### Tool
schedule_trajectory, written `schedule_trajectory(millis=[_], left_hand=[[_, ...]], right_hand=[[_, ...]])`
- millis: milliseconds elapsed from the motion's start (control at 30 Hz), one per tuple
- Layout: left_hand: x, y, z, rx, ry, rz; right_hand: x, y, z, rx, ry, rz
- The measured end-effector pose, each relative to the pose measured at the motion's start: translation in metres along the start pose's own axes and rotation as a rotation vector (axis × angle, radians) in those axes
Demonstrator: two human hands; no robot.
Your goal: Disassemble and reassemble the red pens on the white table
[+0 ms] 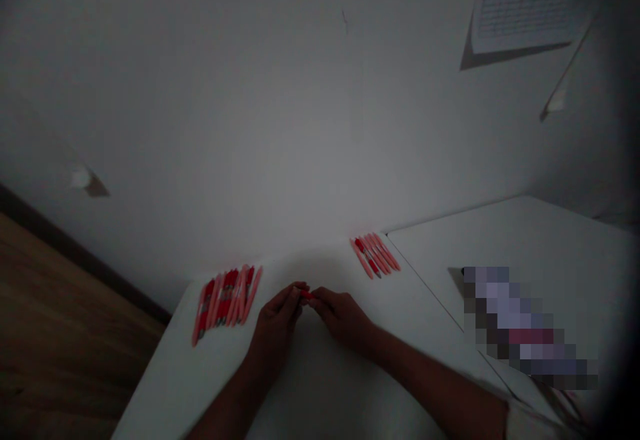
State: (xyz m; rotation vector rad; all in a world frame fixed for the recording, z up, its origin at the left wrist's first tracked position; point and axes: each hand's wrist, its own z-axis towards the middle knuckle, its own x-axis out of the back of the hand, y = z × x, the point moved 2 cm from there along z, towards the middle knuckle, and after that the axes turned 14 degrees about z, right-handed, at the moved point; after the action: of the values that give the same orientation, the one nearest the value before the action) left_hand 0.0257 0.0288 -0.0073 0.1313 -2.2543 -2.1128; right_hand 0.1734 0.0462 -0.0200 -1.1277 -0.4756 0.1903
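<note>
My left hand (277, 325) and my right hand (343, 317) meet at their fingertips above the white table (320, 387). Both pinch a small red piece (307, 295), probably a pen part, and the fingers hide most of it. To the left lies a group of red and pink pens (227, 303), side by side and angled. A smaller group of similar pens (374, 255) lies farther off at the table's back right, beyond my right hand.
A second white table (530, 253) adjoins on the right and holds a pixelated, blurred object (525, 323). A wall (280, 107) rises behind, with a sheet of printed paper (527, 3) on it. A wooden floor (60, 320) lies beyond the left table edge.
</note>
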Motion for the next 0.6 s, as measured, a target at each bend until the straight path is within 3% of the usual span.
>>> schedule_trajectory(millis=[400,600], left_hand=[[-0.0002,-0.0033,-0.001,-0.009,0.048,0.075],[0.0005,0.0029,-0.0006,-0.028,0.002,0.122]], right_hand=[[-0.0027,-0.0031,-0.0033,-0.01,0.038,-0.15],[0.0028,0.0006,0.0005,-0.016,0.002,-0.057]])
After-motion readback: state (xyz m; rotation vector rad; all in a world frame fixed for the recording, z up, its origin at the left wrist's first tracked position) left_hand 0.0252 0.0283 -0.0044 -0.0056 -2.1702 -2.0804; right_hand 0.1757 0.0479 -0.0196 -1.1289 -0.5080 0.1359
